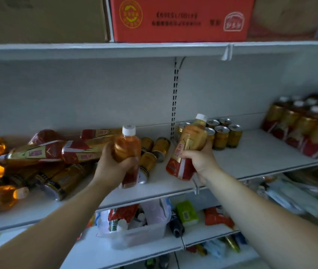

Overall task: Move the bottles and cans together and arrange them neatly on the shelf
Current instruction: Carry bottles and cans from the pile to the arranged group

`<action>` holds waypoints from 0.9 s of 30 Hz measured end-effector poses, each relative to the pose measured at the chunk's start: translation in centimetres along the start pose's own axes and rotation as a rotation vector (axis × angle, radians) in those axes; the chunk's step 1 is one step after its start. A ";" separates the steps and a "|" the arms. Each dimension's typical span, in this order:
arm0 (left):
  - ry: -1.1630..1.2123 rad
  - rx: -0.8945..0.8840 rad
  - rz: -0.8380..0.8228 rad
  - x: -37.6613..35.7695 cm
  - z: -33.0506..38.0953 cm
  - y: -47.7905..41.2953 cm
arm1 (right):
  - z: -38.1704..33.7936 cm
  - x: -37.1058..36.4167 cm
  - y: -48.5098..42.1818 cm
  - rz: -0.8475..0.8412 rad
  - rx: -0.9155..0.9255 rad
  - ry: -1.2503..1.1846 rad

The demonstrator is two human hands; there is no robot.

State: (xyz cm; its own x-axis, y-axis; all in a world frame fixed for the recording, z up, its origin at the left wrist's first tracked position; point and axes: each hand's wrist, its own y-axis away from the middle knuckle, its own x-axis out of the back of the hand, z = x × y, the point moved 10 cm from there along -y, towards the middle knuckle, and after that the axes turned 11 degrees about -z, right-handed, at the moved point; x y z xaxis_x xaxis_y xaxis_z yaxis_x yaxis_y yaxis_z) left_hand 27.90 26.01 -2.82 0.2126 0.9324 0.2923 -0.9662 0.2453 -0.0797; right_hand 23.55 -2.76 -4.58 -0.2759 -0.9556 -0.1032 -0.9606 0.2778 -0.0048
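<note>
Mid-frame, just above the shelf (251,152), the left hand (113,166) wraps the upright bottle (128,146) and the right hand (200,162) the tilted bottle (191,138) by their lower halves — both look full, fairly heavy, stiff and slick-labelled — so firm mid-body grips seem safest.

This looks like a small shop or its stockroom. White metal shelving (76,94) with a slotted upright (174,98) rises in tiers, as in retail display. One brand of drink fills the middle shelf (251,156) many times over: heaped bottles (43,152), loose cans (221,136) and shrink-wrapped multipacks (307,129). A red carton (181,18) and a brown box (41,18) sit on top. Mixed packaged goods crowd the lower shelf (96,255).
</note>
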 end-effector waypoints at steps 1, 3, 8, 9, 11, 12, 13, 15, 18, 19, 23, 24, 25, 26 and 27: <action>0.074 -0.017 -0.041 -1.7 1.1 -0.2 | -0.8 0.9 0.6 0.018 0.019 -0.033; 0.156 -0.062 -0.122 -5.3 3.7 -0.3 | -2.1 3.5 1.7 0.057 0.045 -0.127; 0.185 -0.161 -0.274 -14.4 9.4 0.0 | -5.7 12.9 4.3 0.197 0.161 -0.301; 0.189 -0.167 -0.301 -16.5 10.2 0.0 | -6.3 14.9 5.0 0.228 0.170 -0.276; 0.204 -0.163 -0.349 -21.0 11.7 0.0 | -6.9 19.0 6.3 0.268 0.162 -0.214; 0.208 -0.161 -0.372 -23.4 12.5 0.1 | -7.2 21.0 7.0 0.281 0.157 -0.191; 0.206 -0.163 -0.393 -25.9 13.2 0.1 | -7.6 23.2 7.7 0.296 0.157 -0.161; 0.194 -0.179 -0.422 -31.0 14.9 0.2 | -8.7 27.8 9.0 0.330 0.169 -0.063; 0.205 -0.166 -0.407 -38.2 16.4 0.2 | -10.6 34.3 10.0 0.338 0.178 0.105; 0.211 -0.151 -0.402 -40.4 16.6 0.1 | -10.9 36.3 10.0 0.325 0.175 0.155; 0.193 -0.079 -0.377 -47.2 16.3 -0.9 | -11.4 42.2 9.3 0.286 0.125 0.338; 0.186 -0.053 -0.368 -48.3 15.9 -1.4 | -11.3 43.2 9.0 0.281 0.113 0.372; 0.173 -0.029 -0.358 -49.2 15.6 -1.8 | -11.1 44.1 8.5 0.273 0.101 0.398; 0.154 -0.010 -0.343 -49.8 15.2 -2.4 | -10.9 44.7 8.0 0.260 0.090 0.413; 0.134 0.005 -0.327 -50.3 14.8 -3.0 | -10.6 45.2 7.3 0.244 0.083 0.419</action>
State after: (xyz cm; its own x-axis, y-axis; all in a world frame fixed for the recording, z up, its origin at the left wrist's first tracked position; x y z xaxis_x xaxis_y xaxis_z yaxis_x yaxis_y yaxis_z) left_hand 17.92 -25.51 -3.14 0.5278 0.8313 0.1741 -0.8445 0.5356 0.0024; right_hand 3.75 -44.96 1.24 -0.4986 -0.8140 0.2979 -0.8650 0.4893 -0.1109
